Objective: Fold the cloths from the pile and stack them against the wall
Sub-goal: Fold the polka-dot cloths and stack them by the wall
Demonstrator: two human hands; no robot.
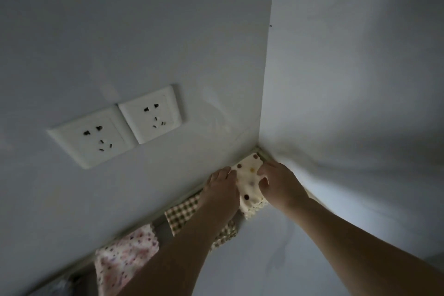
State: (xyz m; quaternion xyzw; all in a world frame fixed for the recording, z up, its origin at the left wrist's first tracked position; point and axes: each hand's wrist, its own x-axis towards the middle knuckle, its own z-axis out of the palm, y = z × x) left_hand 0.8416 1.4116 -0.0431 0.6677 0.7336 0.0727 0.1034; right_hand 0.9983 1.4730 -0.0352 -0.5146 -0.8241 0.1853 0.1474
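Right hand (276, 184): fingers curled over the right edge of the dotted cream cloth (249, 181), gripping it. Left hand (222, 186): on the cloth's left edge; grip looks like a pinch, though the dim light makes this uncertain. The folded cloth sits in the corner, touching the wall (144, 31) at its far end, atop the white surface (259, 259). Just beside it, under the left forearm, a checked cloth (182, 215); further left, a floral cloth (125, 255), both along the wall. Two sockets (115, 127) above.
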